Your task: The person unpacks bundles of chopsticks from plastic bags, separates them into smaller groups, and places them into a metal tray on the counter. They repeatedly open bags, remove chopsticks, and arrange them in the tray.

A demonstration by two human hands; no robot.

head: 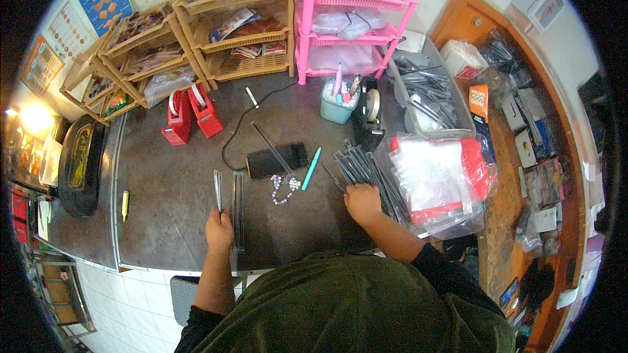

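My left hand (219,234) grips the lower end of a few slim straws in clear wrap (218,191), which point away from me. Just right of that hand, a long strip of clear wrap with dark straws (238,211) lies on the dark tabletop (171,220). My right hand (363,203) rests on the near left side of a loose pile of dark wrapped straws (360,164). Its fingertips are hidden, so I cannot tell whether they hold one. One more wrapped straw (271,147) lies slanting across a phone (278,159) plugged into a cable.
A beaded bracelet (280,191) and turquoise pen (311,169) lie between my hands. Right of the pile are red-and-white plastic bags (436,176) and a grey bin (414,117) of straws. Behind stand a black tape dispenser (368,117), pen cup (337,108), red dispensers (177,120) and pink rack (306,34).
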